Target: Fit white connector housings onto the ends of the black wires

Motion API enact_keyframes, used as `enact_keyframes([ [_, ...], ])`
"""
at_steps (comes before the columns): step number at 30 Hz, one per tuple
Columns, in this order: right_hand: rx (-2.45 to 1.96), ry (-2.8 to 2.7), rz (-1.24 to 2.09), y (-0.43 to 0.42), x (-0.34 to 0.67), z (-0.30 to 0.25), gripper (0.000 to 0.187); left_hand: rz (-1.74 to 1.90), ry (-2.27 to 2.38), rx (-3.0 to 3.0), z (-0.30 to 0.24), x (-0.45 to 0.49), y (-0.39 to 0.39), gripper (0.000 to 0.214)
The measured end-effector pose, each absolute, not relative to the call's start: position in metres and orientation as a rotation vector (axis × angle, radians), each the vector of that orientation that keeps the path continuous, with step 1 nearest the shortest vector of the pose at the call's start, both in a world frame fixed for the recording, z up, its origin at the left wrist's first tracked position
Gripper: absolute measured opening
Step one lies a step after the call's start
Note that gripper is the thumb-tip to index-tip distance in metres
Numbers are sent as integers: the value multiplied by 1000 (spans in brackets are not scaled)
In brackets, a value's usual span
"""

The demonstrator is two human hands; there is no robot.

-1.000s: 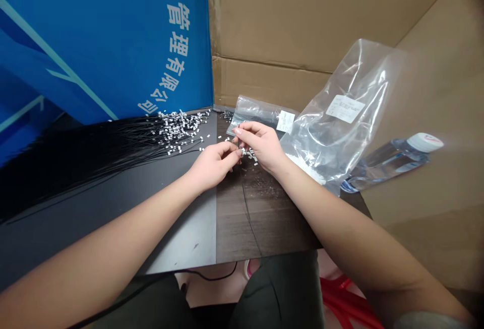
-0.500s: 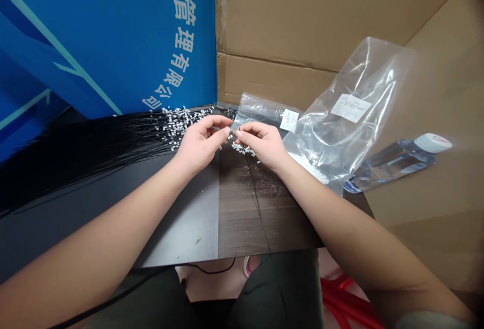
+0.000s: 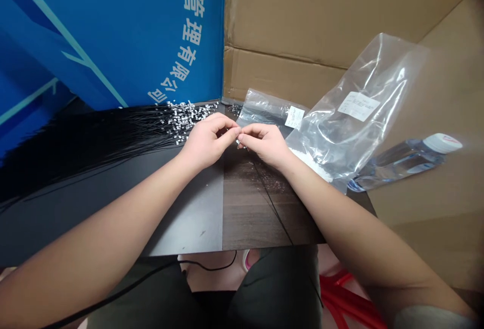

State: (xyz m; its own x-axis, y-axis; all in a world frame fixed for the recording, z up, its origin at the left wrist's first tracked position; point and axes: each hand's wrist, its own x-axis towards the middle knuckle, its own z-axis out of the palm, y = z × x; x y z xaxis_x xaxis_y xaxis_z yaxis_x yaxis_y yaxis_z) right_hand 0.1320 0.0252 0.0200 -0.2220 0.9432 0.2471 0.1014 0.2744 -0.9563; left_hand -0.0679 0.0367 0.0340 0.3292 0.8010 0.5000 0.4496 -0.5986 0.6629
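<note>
A wire bundle [image 3: 75,137] lies on the table [image 3: 181,223] at left; right of centre, a large plastic bag [image 3: 351,132] sits between a smaller bag [image 3: 266,109] and a water bottle [image 3: 403,160].

Black wire [image 3: 269,197]: end hidden among fingertips [image 3: 235,131]; large bag's label [image 3: 358,106] illegible.

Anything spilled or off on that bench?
Fine pale crumbs lie scattered on the brown tabletop beside the right hand, like stray debris; too small to identify. A dark mark near the front of the grey surface could be scuffing.
</note>
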Motion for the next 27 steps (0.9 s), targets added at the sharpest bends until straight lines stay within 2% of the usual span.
enact_keyframes([
  [5, -1006, -1542, 1077, 24, 131, 21, 21, 1224, 1148, 2218, 32, -66, 36, 18],
  [14, -1070, -1496, 996, 32, 139, 21, 17, 1192, 1204, 2043, 18, -64, 47, 24],
  [20, -1179, -1345, 912, 42, 149, 18, 15, 817, 1447, 2299, 13, -76, 71, 22],
  [27, -1150, -1346, 885, 45, 151, 14, 12, 569, 1601, 2481, 23, -66, 91, 27],
])
